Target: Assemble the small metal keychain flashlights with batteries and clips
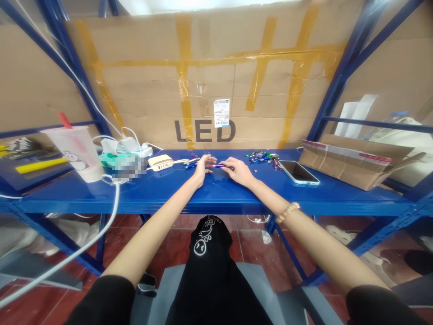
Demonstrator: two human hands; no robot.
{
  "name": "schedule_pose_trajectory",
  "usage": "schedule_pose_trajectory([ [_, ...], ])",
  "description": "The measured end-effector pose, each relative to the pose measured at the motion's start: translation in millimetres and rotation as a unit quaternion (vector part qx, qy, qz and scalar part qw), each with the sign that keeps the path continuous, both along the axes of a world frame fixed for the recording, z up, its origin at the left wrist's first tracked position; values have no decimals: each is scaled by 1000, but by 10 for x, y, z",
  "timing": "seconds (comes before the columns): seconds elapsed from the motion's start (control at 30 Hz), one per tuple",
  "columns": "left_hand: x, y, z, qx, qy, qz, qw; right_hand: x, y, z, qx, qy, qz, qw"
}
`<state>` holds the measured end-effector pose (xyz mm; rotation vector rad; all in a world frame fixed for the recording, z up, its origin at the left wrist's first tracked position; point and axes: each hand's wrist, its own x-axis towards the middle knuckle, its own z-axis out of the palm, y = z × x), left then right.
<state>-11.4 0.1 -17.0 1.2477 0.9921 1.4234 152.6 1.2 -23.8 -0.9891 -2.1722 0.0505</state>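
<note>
My hands lie close together on the blue steel shelf top [162, 192]. My right hand [238, 172] grips a slim purple pen [223, 166] with a metal tip, and its fingers cover part of the barrel. My left hand [204, 168] rests just left of that tip, though contact between them cannot be made out. Beside its fingers lie a few small blue and silver pens [191, 163]. A heap of colourful metal key rings [262, 157] sits to the right of my right hand.
A smartphone [298, 173] lies right of the key rings, before an open cardboard box [352, 162]. On the left stand a beige power bank [160, 162], a white power strip [142, 150] with cables, and a plastic cup [76, 152]. A large taped cardboard sheet [203, 76] closes the back.
</note>
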Motion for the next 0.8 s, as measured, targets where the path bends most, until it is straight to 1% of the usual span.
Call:
schedule_pose_trajectory([
  [0.27,12,-15,6,2,1,4,1000,-11,-12,4,-4,-10,11,1000],
  [0.67,-4,-5,1,0,1,-1,1000,-26,-55,29,-12,-20,-32,999],
  [0.8,-1,-10,3,-1,0,-1,1000,-30,-61,33,-15,-23,-36,999],
])
